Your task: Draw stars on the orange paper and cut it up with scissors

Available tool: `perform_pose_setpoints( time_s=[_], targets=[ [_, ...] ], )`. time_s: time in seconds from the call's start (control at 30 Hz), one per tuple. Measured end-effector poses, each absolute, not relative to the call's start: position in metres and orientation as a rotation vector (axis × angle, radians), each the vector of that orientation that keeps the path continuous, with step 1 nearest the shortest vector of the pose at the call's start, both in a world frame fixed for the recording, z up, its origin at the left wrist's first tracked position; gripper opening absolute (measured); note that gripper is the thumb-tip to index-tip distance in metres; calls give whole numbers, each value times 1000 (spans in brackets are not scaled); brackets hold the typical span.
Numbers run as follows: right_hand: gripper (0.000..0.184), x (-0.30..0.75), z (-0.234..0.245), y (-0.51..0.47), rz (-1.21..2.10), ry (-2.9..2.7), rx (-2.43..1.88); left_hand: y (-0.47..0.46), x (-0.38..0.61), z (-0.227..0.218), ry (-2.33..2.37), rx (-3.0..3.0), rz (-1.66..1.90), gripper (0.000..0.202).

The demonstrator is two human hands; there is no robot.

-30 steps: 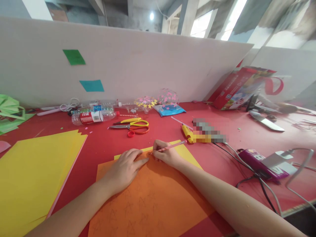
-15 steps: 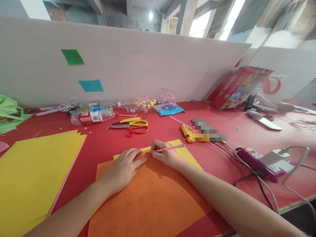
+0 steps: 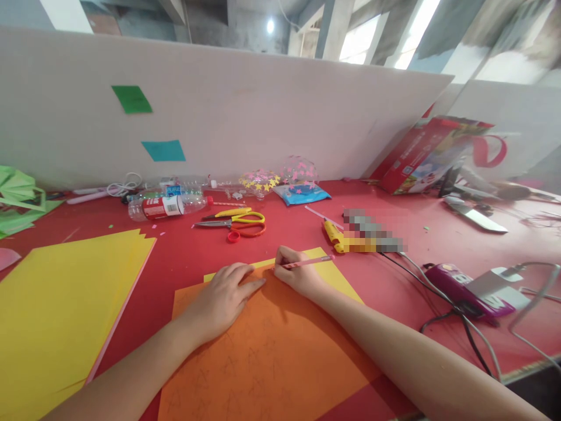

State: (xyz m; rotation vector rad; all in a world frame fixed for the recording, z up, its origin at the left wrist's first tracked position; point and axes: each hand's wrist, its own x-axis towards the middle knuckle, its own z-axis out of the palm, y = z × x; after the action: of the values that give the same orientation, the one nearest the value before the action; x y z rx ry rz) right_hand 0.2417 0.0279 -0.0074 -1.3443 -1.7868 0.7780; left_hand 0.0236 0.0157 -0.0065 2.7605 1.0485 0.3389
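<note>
Presently, in the head view, a pink pencil (image 3: 307, 262) is being gripped by the right hand (image 3: 298, 275), its fingers closed round the shaft near the tip. The point is being pressed to the far edge of the orange sheet (image 3: 272, 356). That sheet is lying at the near edge of the red table (image 3: 188, 251), partly over a yellow sheet (image 3: 335, 273). It is being held down by the left hand (image 3: 225, 298), which is laid open and flat, palm down, grasping nothing, with its fingertips just beside the pencil point. Faint pencilled outlines are being shown on the nearer part of the sheet.

The step is judged best done with light, even pressure. The paper is best pinned close to the point, so that it is not dragged over the sheet beneath.

The right forearm is being stretched in from the near right corner, the wrist being rested low on the paper and the shaft being pointed rightward, almost level. The left forearm is being brought in from the near edge. Scissors (image 3: 239, 223) and a bottle (image 3: 164, 207) are lying well apart, toward the far edge.
</note>
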Motion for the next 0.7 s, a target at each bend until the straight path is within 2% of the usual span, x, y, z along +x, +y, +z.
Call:
perform_pose_setpoints(
  time_s=[0.7],
  targets=[
    [10, 243, -4, 25, 810, -1837, -1300, 14, 25, -3, 1045, 2748, 331, 37]
  ],
)
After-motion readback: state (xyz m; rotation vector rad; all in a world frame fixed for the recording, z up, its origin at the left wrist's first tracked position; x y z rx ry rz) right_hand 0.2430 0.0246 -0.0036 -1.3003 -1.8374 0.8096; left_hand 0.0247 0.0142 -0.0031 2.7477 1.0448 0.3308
